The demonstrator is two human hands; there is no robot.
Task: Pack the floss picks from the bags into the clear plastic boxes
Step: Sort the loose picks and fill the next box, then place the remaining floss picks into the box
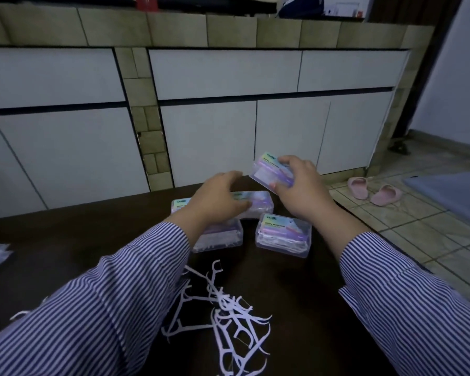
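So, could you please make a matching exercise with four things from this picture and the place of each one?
Things:
1. box in the right hand
2. loose floss picks
3. pink slippers
4. box under the left hand

Places:
A. on the tiled floor, to the right of the table
B. lifted above the table's far edge
C. on the dark table, near the camera
D. on the table, behind the two nearer boxes

Pairs: 1-B, 2-C, 3-A, 4-D
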